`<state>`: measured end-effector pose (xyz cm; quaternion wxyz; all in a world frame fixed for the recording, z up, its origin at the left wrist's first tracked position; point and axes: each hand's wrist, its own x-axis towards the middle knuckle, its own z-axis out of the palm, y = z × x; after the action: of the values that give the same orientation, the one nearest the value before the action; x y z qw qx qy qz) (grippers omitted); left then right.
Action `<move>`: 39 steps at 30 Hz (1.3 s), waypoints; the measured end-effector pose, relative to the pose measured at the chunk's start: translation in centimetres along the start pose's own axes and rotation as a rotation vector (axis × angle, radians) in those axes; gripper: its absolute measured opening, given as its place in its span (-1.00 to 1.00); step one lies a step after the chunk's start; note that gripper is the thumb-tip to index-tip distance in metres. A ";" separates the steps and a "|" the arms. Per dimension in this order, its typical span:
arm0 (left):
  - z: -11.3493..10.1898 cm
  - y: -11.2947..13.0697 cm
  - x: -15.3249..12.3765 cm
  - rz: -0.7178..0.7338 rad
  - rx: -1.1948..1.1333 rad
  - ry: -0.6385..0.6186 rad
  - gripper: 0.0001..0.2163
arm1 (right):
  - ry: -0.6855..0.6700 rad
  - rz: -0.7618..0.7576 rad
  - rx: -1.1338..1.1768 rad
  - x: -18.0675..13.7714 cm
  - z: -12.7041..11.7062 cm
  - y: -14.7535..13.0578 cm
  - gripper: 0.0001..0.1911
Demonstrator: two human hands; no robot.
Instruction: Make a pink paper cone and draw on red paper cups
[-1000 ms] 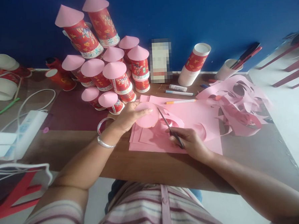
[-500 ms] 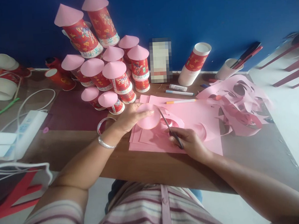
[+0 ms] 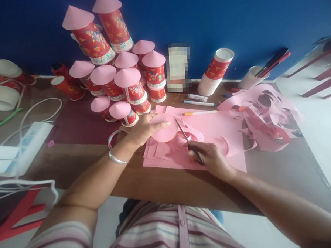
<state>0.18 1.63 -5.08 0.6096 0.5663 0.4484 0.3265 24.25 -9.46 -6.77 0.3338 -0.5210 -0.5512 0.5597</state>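
Observation:
My left hand [image 3: 146,129] pinches a round pink paper disc [image 3: 166,133] at its left side, thumb lying on top. My right hand [image 3: 208,155] grips the dark handles of a pair of scissors [image 3: 183,131], whose blades point up and left at the disc's right edge. A curl of pink offcut [image 3: 195,132] hangs beside the blades. Below both hands lies a stack of pink paper sheets [image 3: 167,164], with an orange-capped marker [image 3: 200,113] across its far side.
Several red paper-cup towers with pink cone tops [image 3: 127,78] stand at the back left. Pink scraps [image 3: 267,118] are heaped on the right. Behind are a cup stack [image 3: 214,75], a pen cup [image 3: 252,78] and a blue-capped marker [image 3: 199,103]. A white power strip [image 3: 30,146] lies left.
The scissors and disc have shifted only very slightly against each other at the disc's right edge. Both hands stay in nearly the same place; the whole view has moved a little.

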 end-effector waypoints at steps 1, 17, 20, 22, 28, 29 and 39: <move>0.0 0.0 0.0 0.006 -0.016 0.008 -0.65 | 0.002 0.002 0.000 0.0 0.0 0.0 -0.49; 0.0 0.5 -0.2 0.003 0.031 -0.035 -0.61 | 0.009 0.023 -0.014 0.0 0.1 0.3 -0.44; 0.0 0.5 -0.1 0.005 0.039 -0.031 -0.60 | 0.010 0.017 -0.002 0.0 0.1 0.4 -0.45; 0.0 0.4 -0.2 -0.004 0.034 -0.027 -0.59 | 0.005 0.017 -0.007 0.0 0.1 0.5 -0.46; 0.2 0.4 -0.2 0.022 0.001 0.001 -0.66 | 0.007 0.027 -0.010 0.0 0.1 0.4 -0.46; 0.3 0.4 -0.2 0.027 -0.006 0.008 -0.66 | 0.007 0.031 -0.004 0.0 0.1 0.4 -0.45; 0.0 0.1 0.0 0.034 -0.007 0.011 -0.61 | 0.003 0.041 -0.021 0.0 0.1 0.3 -0.45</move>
<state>0.24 1.64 -4.97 0.6035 0.5697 0.4412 0.3415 24.22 -9.52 -7.10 0.3174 -0.5365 -0.5459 0.5598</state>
